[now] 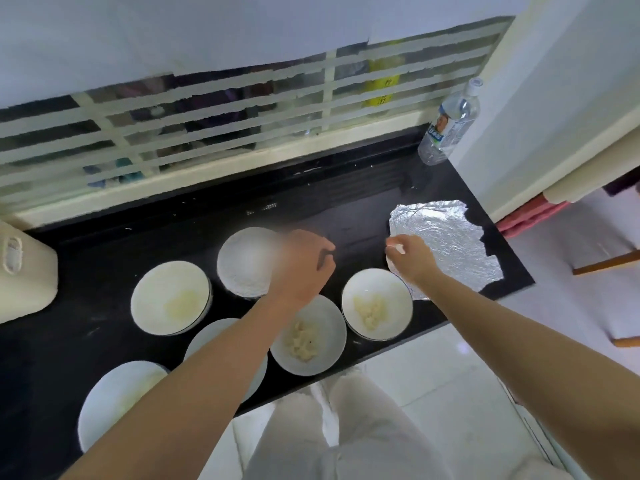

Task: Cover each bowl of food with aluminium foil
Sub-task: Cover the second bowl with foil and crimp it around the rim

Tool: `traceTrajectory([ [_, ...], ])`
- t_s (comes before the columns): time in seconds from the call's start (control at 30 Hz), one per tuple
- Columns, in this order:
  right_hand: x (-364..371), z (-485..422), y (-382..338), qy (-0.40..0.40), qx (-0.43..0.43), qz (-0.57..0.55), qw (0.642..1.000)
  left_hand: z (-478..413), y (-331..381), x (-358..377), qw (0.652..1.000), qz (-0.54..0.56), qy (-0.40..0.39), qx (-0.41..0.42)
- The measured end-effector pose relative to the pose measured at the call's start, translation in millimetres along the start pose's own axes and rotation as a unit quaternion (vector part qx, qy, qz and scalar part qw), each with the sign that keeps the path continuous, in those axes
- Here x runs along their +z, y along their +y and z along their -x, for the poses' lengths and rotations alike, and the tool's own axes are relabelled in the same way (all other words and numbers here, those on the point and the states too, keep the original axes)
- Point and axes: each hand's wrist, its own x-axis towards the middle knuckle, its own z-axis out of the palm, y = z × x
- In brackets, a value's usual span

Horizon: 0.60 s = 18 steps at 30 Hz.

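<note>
**Foil sheet at the right end, six bowls on the black top**

So there's a black tabletop point(346, 209) with six white bowls bunched together on it. The foil sheet point(450, 244) lies flat and crinkly at the right end of the tabletop, just beside the right bowl point(376, 304). The right hand point(412, 259) is at the sheet's left edge, and its fingers point(394, 248) are pinching the foil there. The left hand point(304, 268) hovers over the far bowl point(242, 265) with its fingers curled in. I can't tell whether they hold anything (that whole patch is smeared).

Pale lumpy food shows in the right bowl, the middle bowl point(308, 336) and the left bowl point(171, 297). The hidden bowl point(207, 341) sits mostly under the left forearm, and the nearest bowl point(114, 403) is beside it. A water bottle point(448, 126) stands in the far right corner, and a cream container point(24, 271) sits at the left edge.
</note>
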Motion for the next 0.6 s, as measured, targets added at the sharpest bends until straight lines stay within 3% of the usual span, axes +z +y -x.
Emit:
traceTrajectory([
  [0.17, -5, 1, 29, -0.129, 0.047, 0.136, 0.981, -18, 33, 18, 0.995, 0.006, -0.100, -0.004],
  [0.4, -11, 5, 47, -0.197, 0.013, 0.138, 0.971, -38, 60, 39, 0.990, -0.008, -0.137, -0.039],
  [0.47, -14, 7, 52, -0.168, -0.014, 0.128, 0.977, -37, 65, 42, 0.989, -0.005, -0.139, -0.051],
  [0.6, -43, 4, 46, -0.011, -0.065, 0.058, 0.996, -35, 70, 47, 0.989, 0.012, -0.133, -0.065],
])
